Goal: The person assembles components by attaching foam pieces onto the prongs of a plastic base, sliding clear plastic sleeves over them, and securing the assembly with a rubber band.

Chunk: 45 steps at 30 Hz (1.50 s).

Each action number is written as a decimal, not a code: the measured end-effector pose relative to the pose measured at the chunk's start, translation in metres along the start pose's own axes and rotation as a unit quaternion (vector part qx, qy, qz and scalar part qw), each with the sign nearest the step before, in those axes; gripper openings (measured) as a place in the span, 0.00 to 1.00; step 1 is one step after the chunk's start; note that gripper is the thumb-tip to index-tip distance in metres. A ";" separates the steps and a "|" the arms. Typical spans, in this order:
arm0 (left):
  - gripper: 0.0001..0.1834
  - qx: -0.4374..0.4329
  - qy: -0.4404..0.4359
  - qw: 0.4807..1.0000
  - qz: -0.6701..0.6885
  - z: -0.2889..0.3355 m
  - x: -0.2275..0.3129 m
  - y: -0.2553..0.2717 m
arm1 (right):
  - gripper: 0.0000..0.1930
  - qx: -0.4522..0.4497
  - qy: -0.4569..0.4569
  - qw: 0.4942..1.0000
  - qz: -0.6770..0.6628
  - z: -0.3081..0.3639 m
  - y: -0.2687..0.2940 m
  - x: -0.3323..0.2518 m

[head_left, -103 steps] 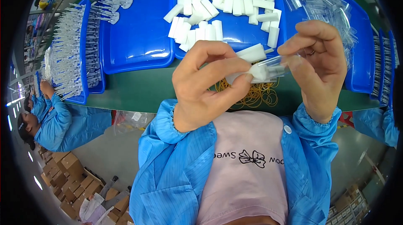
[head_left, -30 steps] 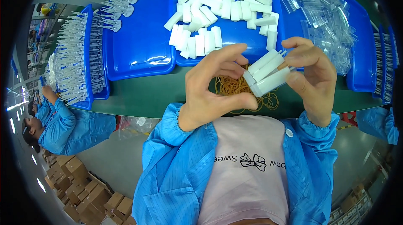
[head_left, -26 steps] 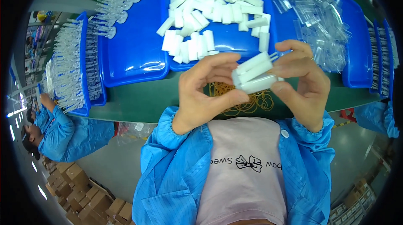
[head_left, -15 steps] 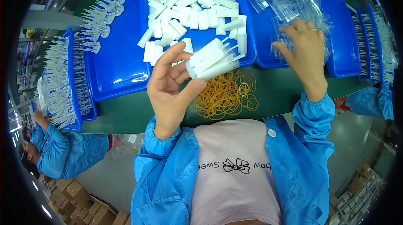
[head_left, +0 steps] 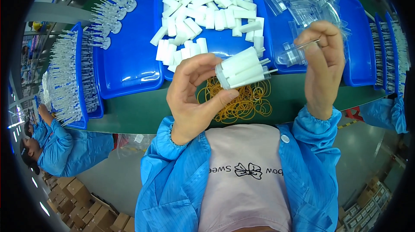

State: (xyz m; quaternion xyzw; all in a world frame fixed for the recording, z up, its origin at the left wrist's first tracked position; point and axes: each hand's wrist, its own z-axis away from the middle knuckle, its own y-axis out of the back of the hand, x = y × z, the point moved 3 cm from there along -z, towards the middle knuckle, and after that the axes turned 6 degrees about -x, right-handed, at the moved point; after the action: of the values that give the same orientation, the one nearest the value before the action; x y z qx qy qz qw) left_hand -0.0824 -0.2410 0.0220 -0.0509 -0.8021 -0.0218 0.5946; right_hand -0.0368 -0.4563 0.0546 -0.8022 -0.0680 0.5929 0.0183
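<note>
Left hand (head_left: 194, 98): fingers clamped on a bundle of white tubes (head_left: 242, 68), held above the loose rubber bands (head_left: 242, 102) on the green table (head_left: 142, 108). Right hand (head_left: 322, 65): fingers pinched a clear tube (head_left: 296, 54) over the clear-tube tray (head_left: 354, 37). I judged it mid-gathering; next, bringing the clear tube to the bundle. Farther off, the white-tube tray (head_left: 216, 44).

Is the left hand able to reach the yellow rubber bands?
Probably not right now: the left hand already holds a bundle of white tubes, so its grip is full, though the rubber bands lie uncovered just beneath it.
</note>
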 end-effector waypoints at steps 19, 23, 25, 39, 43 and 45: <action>0.21 -0.035 -0.100 0.980 -0.170 0.001 0.028 0.001 | 0.11 -0.058 -0.076 0.993 -0.074 0.016 -0.021 0.007; 0.21 -0.034 -0.122 0.966 -0.225 0.000 0.034 -0.001 | 0.12 -0.076 -0.040 0.993 -0.076 0.015 -0.017 0.002; 0.21 -0.038 -0.124 0.960 -0.248 -0.002 0.037 -0.002 | 0.13 -0.092 -0.040 0.992 -0.078 0.013 -0.015 0.000; 0.18 -0.010 -0.159 0.945 -0.285 0.003 0.034 -0.009 | 0.14 -0.116 -0.009 0.992 -0.043 0.022 -0.021 -0.003; 0.17 -0.006 -0.190 0.916 -0.353 0.003 0.031 -0.013 | 0.15 -0.099 -0.013 0.995 -0.016 0.020 -0.019 -0.005; 0.17 -0.009 -0.214 0.898 -0.385 0.002 0.030 -0.014 | 0.15 -0.105 -0.003 0.994 0.010 0.019 -0.019 -0.007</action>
State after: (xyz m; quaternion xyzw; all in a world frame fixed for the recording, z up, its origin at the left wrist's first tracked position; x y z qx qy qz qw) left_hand -0.0946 -0.2532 0.0503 0.2532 -0.8665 -0.2453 0.3533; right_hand -0.0592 -0.4393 0.0580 -0.7984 -0.1220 0.5852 -0.0720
